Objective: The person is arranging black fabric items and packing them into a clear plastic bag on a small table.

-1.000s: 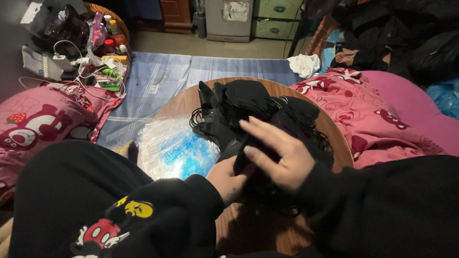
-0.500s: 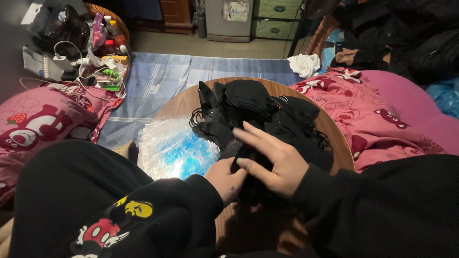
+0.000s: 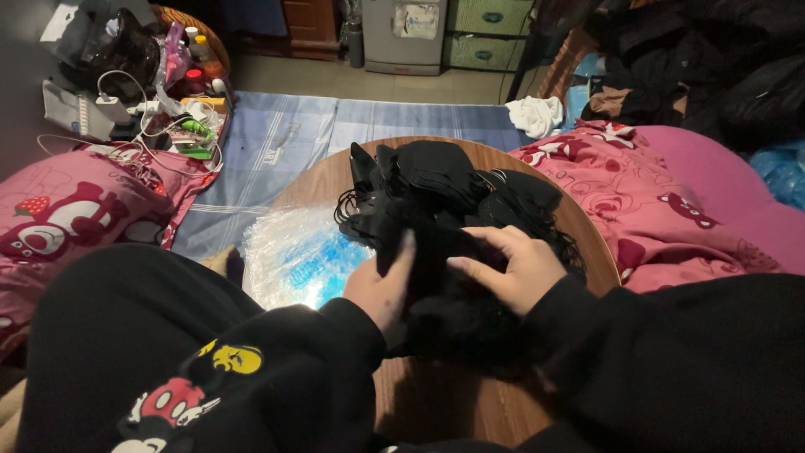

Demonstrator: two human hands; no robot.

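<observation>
Round wooden table (image 3: 436,403), frame centre: left hand (image 3: 381,285) and right hand (image 3: 516,268), fingers loosely spread, apparently grip black masks (image 3: 444,193).

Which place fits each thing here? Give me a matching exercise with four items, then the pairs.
Things:
1. pile of black masks
2. clear plastic bag
3. white cloth
4. left hand

Places:
A. on the floor past the round wooden table
B. table's left edge
C. middle of the table
D. thumb against the pile's near side

Pairs: 1-C, 2-B, 3-A, 4-D
</observation>
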